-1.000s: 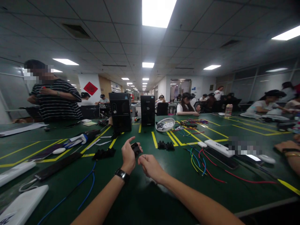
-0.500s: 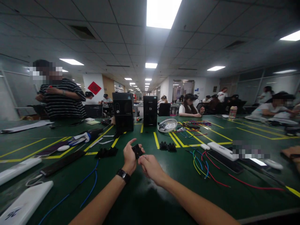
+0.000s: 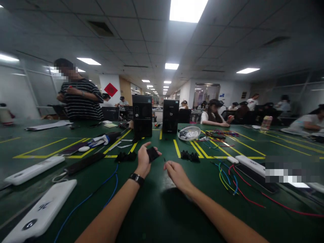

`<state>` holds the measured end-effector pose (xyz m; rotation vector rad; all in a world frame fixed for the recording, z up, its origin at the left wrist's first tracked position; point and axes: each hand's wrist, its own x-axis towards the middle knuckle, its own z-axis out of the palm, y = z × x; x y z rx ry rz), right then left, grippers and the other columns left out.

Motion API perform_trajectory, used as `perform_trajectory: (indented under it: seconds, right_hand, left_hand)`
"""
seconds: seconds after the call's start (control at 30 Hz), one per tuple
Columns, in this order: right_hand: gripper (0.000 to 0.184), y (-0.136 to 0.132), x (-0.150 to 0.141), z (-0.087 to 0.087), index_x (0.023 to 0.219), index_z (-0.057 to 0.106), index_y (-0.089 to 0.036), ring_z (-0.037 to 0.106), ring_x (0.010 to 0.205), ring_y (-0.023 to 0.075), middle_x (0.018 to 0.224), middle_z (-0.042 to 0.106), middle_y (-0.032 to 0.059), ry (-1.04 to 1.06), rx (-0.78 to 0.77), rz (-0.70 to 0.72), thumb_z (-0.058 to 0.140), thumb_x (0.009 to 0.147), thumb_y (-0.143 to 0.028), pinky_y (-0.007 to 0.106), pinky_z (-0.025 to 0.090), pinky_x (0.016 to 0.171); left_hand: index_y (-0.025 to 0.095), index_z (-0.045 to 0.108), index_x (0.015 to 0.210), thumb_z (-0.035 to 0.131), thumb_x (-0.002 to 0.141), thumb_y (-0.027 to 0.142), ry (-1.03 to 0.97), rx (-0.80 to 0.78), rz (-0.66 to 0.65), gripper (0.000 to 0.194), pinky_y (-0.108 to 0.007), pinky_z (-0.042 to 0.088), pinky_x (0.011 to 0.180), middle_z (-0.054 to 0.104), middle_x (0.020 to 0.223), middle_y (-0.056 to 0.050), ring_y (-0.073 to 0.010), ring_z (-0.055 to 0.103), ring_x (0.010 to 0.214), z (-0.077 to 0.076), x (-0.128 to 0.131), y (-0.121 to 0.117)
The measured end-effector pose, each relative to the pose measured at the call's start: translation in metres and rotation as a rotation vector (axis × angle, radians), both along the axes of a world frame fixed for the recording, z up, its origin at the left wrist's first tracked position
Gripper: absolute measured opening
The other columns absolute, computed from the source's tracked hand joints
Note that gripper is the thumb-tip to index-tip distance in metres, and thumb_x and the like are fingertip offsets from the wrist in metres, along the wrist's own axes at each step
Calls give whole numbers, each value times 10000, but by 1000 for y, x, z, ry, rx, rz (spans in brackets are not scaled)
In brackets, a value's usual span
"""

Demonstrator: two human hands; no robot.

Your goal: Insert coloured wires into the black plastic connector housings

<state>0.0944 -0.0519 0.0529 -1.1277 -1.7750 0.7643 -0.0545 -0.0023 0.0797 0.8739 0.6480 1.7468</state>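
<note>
Head view, left hand [image 3: 143, 162] holding black block [image 3: 153, 154], right hand [image 3: 178, 174] fingers pinched narrow on thin dark piece [image 3: 164, 159], white basket [image 3: 194, 133] on table [image 3: 157, 212] beyond, contents indistinct.

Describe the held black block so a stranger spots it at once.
Find the green table, then the watch over it. Just beyond the watch, the left hand holds the black block. Unlike the jagged black parts lying on either side, it sits in a hand.
</note>
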Motion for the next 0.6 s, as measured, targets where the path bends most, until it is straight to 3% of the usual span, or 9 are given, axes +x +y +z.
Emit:
perform_trajectory:
  seconds: [0.07, 0.1, 0.2, 0.27, 0.33, 0.47, 0.53, 0.6]
  right_hand:
    - [173, 1, 3, 2, 886, 566, -173, 402, 486, 98, 534, 426, -62, -71, 42, -14, 481, 853, -320, 212, 281, 491]
    - [225, 1, 4, 3, 1002, 554, -174, 421, 491, 101, 546, 445, -65, -111, 59, -12, 535, 825, -312, 213, 287, 494]
    - [648, -2, 7, 5, 1307, 386, -199, 500, 526, 124, 589, 516, -63, -252, 59, 23, 667, 733, -298, 217, 330, 520]
    - [729, -2, 8, 5, 1343, 367, -220, 560, 596, 145, 672, 585, -33, -356, 73, 29, 702, 702, -310, 231, 374, 574]
    - [659, 2, 7, 6, 1315, 423, -227, 597, 668, 159, 765, 633, 0, -435, 108, 25, 687, 720, -328, 245, 403, 631]
    - [489, 28, 3, 10, 1200, 560, -182, 628, 792, 190, 884, 679, 61, -572, 131, 47, 623, 764, -395, 259, 428, 698]
    - [441, 47, -5, 12, 1111, 625, -156, 632, 849, 217, 940, 686, 93, -689, 109, 75, 603, 764, -428, 267, 433, 713]
    - [412, 67, -20, 13, 1063, 653, -153, 632, 889, 229, 985, 686, 101, -781, 72, 108, 590, 764, -430, 267, 434, 733]
  left_hand:
    - [145, 498, 1036, 426, 820, 287, 194, -142, -58, 268, -311, 483, 575, 612, 633, -26, -155, 596, 530, -17, 2, 2]
    - [141, 521, 1010, 436, 820, 303, 281, -194, -83, 264, -309, 480, 585, 622, 649, -40, -161, 601, 555, -24, 5, 2]
    - [128, 596, 882, 501, 799, 378, 403, -245, -87, 280, -310, 468, 647, 645, 722, -72, -182, 608, 654, -36, 15, 3]
    - [116, 623, 802, 512, 792, 435, 434, -237, -94, 338, -310, 455, 696, 647, 764, -86, -194, 604, 714, -39, 20, 2]
    - [111, 633, 790, 442, 825, 489, 543, -208, -98, 425, -315, 444, 728, 646, 798, -99, -204, 599, 757, -37, 19, 2]
    - [146, 578, 1026, 303, 890, 487, 861, -117, 175, 460, -360, 388, 868, 621, 988, -119, -231, 554, 966, -21, 3, 7]
    - [172, 518, 1126, 323, 896, 448, 902, -75, 331, 409, -375, 323, 949, 572, 1113, -120, -233, 477, 1095, -3, -6, 11]
    - [181, 495, 1149, 345, 896, 398, 969, 46, 405, 365, -362, 312, 962, 557, 1135, -108, -221, 456, 1107, 24, -15, 12]
